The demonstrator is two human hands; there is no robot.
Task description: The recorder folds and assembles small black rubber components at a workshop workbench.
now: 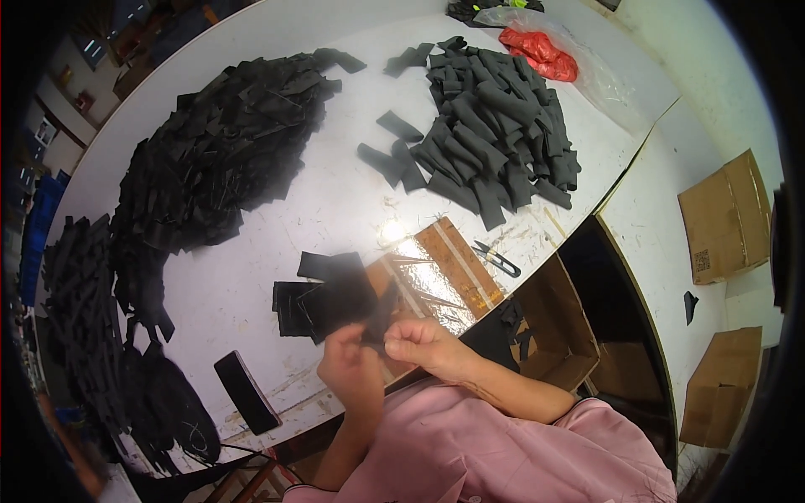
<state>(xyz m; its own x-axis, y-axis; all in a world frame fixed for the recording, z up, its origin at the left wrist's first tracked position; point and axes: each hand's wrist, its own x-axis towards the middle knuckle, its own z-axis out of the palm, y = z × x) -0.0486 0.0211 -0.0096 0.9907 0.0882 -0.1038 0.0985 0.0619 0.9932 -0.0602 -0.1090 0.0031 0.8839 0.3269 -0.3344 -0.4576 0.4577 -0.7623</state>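
Close together at the table's front edge, my left hand [348,359] and my right hand [423,345] have their fingers pinched. A dark, motion-blurred piece of black fabric [379,317] is between them, gripped at its edge. Just beyond my left hand lie a few flat black fabric pieces [295,308], overlapping on the white table. Under and beyond my right hand is a brown cardboard sheet [453,256] covered with shiny clear tape. Thread snips [498,259] rest beside the sheet, to the right.
A large heap of flat black fabric pieces [226,142] covers the far left, with black strips [75,310] nearer. Rolled or folded dark tubes [486,126] are piled far right. A black phone-like slab [246,392] lies front left. Cardboard boxes [725,218] stand right; red plastic [541,55] lies behind.
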